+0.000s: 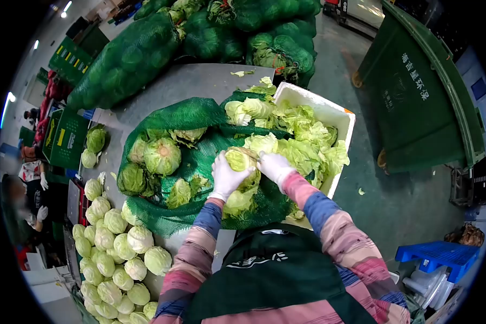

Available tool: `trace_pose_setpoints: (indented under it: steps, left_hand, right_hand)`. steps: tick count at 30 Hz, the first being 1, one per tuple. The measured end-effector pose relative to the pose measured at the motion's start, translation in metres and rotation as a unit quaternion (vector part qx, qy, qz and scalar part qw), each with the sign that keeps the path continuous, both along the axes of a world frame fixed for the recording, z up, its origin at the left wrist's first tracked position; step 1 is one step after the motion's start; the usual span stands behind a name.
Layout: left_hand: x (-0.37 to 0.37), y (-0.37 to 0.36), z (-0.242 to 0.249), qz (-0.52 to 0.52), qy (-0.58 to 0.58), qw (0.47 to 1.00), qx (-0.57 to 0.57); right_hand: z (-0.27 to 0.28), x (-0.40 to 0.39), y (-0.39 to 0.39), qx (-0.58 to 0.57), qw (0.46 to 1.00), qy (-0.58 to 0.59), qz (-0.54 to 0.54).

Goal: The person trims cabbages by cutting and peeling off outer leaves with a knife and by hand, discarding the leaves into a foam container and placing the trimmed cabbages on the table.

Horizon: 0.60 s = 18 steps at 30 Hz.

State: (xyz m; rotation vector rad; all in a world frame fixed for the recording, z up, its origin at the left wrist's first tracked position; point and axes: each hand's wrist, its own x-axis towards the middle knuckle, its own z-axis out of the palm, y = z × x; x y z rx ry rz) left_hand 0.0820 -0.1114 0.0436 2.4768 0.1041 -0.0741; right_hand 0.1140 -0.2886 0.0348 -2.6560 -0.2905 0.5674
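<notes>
My left hand (pixel 229 174), in a white glove, is closed on a cabbage (pixel 237 160) with ragged outer leaves. At the right side of the same cabbage my right hand (pixel 272 166), also gloved, pinches at its leaves. Below both hands lies an opened green mesh bag (pixel 210 141), which holds several untrimmed cabbages (pixel 162 155) on its left part. Just beyond my right hand stands a white foam box (pixel 341 121) heaped with loose leaves (pixel 302 154).
Pale trimmed cabbages (pixel 123 245) are piled at the lower left. Full mesh sacks (pixel 129 59) lie at the far edge of the metal table (pixel 162 89). A green wheeled bin (pixel 410 92) and a blue pallet (pixel 440 256) stand right. A co-worker (pixel 32 183) is at the left.
</notes>
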Motion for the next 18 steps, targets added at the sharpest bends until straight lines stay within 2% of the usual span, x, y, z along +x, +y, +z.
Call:
trace_pose_setpoints:
  steps: [1, 3, 4, 6, 7, 9, 11, 12, 13, 15, 16, 18]
  left_hand:
    - [-0.002, 0.0, 0.001, 0.0, -0.001, 1.0, -0.008]
    - [-0.025, -0.01, 0.008, -0.104, -0.083, 0.99, 0.051]
    - [-0.039, -0.013, 0.007, -0.108, -0.098, 0.989, 0.041]
    - [-0.055, -0.003, 0.011, -0.091, -0.069, 0.993, 0.026]
    - [-0.06, 0.012, 0.009, -0.082, -0.071, 0.994, -0.024]
    - [-0.066, 0.043, 0.009, -0.056, -0.044, 0.989, -0.13]
    - [-0.074, 0.072, 0.006, -0.028, 0.001, 0.992, -0.119]
    - [-0.078, 0.084, 0.002, -0.013, 0.026, 0.995, -0.093]
    - [-0.08, 0.091, 0.004, -0.008, 0.056, 0.992, -0.116]
    - [-0.086, 0.092, -0.001, -0.003, 0.028, 0.995, -0.099]
    - [-0.086, 0.085, -0.002, 0.001, 0.029, 0.995, -0.099]
    - [-0.084, 0.065, -0.005, 0.039, -0.026, 0.979, -0.196]
  right_hand:
    - [-0.001, 0.006, 0.002, -0.029, 0.999, 0.025, -0.014]
    - [-0.06, 0.017, -0.014, -0.047, 0.991, 0.09, -0.085]
    - [-0.047, 0.008, -0.021, -0.018, 0.991, 0.084, -0.099]
    - [-0.026, -0.01, -0.033, 0.01, 0.987, 0.094, -0.128]
    - [-0.025, -0.017, -0.04, 0.008, 0.983, 0.106, -0.147]
    - [-0.063, -0.023, -0.064, 0.102, 0.972, 0.06, -0.2]
    - [-0.044, -0.035, -0.069, 0.098, 0.97, 0.048, -0.218]
    - [-0.042, -0.043, -0.063, 0.095, 0.971, 0.004, -0.22]
    - [-0.033, -0.052, -0.05, 0.118, 0.967, -0.015, -0.226]
    - [-0.016, -0.067, -0.022, 0.182, 0.963, -0.028, -0.196]
    - [-0.017, -0.069, -0.009, 0.174, 0.974, -0.018, -0.146]
    - [-0.01, -0.072, 0.015, 0.173, 0.981, -0.065, -0.051]
